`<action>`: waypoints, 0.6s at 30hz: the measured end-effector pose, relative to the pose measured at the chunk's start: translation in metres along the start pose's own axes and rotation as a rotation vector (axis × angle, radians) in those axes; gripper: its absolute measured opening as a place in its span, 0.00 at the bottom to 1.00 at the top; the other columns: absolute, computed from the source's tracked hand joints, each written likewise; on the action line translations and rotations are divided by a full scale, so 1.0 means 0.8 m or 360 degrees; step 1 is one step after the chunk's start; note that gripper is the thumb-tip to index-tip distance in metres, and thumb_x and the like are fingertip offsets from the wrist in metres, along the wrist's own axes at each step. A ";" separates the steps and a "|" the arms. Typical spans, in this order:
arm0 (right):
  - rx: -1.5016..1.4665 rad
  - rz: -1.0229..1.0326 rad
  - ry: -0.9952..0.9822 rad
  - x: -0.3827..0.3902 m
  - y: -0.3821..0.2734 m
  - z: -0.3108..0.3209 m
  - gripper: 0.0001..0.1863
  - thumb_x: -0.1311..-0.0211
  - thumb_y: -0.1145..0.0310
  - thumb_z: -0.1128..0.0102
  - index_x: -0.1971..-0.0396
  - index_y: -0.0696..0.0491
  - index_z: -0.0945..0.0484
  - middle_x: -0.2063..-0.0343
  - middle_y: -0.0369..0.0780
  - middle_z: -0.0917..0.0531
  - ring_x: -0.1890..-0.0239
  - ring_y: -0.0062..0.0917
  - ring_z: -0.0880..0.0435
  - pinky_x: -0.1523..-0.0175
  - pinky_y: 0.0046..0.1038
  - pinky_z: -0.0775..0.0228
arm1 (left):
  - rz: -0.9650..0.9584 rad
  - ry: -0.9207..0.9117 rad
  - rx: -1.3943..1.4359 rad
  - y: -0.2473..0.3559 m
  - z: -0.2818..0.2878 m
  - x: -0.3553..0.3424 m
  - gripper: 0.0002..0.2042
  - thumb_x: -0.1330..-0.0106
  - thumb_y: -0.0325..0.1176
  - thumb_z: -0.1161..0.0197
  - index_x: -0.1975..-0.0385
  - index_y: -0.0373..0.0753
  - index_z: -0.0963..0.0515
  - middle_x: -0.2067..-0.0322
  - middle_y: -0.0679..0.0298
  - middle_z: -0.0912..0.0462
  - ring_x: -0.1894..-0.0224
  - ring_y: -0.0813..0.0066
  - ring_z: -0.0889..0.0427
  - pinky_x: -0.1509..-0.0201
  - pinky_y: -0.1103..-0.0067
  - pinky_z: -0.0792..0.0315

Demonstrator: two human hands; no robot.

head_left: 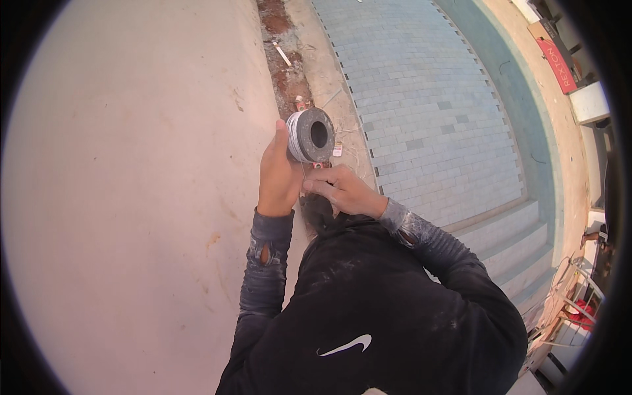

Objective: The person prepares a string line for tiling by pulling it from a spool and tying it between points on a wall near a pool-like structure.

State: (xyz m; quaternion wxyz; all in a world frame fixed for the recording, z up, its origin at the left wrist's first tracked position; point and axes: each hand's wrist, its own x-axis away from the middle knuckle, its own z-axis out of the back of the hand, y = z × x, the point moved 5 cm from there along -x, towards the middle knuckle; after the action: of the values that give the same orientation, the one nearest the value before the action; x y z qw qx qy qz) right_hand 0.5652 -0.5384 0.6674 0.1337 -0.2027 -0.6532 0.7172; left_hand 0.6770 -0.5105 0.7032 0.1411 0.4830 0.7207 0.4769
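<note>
My left hand point(276, 176) is wrapped round the near left side of a dark grey spool point(304, 137), its thumb pointing up along the edge. White line point(294, 136) is wound on the spool, and the round hole in its flange faces up and right. A thin strand point(303, 172) runs down from the spool to my right hand point(347, 191). My right thumb and forefinger are pinched on that strand, just below the spool. The other right fingers are curled and partly hidden. Both sleeves are dark and dusted with pale powder.
A broad pale wall point(131, 197) rises close on my left. Beyond the spool runs a strip of reddish soil point(276, 26) with a small white stick point(282, 54). On the right lies a pool floor of light blue tiles point(421, 99), with steps point(507, 243) at its near end.
</note>
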 end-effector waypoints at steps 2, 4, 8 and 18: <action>-0.0053 0.0108 0.0045 -0.006 0.046 0.021 0.10 0.35 0.68 0.47 0.69 0.59 0.21 0.78 0.48 0.22 0.77 0.40 0.23 0.68 0.34 0.33 | 0.0085 -0.0058 0.0022 0.000 -0.006 0.003 0.21 0.26 0.47 0.51 0.56 0.31 0.24 0.62 0.63 0.20 0.61 0.81 0.23 0.57 0.80 0.28; 0.0379 0.0241 0.0142 -0.018 0.035 0.063 0.09 0.35 0.68 0.47 0.69 0.58 0.21 0.79 0.48 0.22 0.77 0.42 0.23 0.69 0.35 0.33 | 0.0113 -0.0062 -0.0146 0.009 0.000 0.011 0.19 0.27 0.46 0.49 0.60 0.33 0.23 0.65 0.65 0.19 0.66 0.83 0.24 0.60 0.83 0.28; 0.1025 0.0256 0.0280 -0.032 -0.022 0.109 0.09 0.37 0.69 0.46 0.72 0.58 0.22 0.80 0.49 0.23 0.78 0.45 0.24 0.72 0.36 0.34 | -0.0108 -0.0157 -0.1079 0.014 0.029 0.010 0.15 0.32 0.40 0.41 0.75 0.35 0.25 0.81 0.68 0.22 0.86 0.77 0.30 0.80 0.76 0.34; -0.0169 -0.0045 -0.0046 0.007 -0.014 -0.002 0.09 0.35 0.70 0.46 0.65 0.61 0.20 0.74 0.39 0.18 0.69 0.19 0.24 0.61 0.26 0.31 | -0.0155 0.0331 -0.0201 0.001 0.002 0.007 0.17 0.27 0.44 0.50 0.70 0.37 0.27 0.75 0.68 0.26 0.72 0.85 0.29 0.70 0.80 0.33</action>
State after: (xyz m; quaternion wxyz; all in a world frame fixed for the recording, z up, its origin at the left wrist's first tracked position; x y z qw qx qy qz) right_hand 0.5605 -0.5333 0.6781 0.1234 -0.1897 -0.6950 0.6824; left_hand 0.6756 -0.5045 0.7041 0.1187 0.3856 0.7225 0.5614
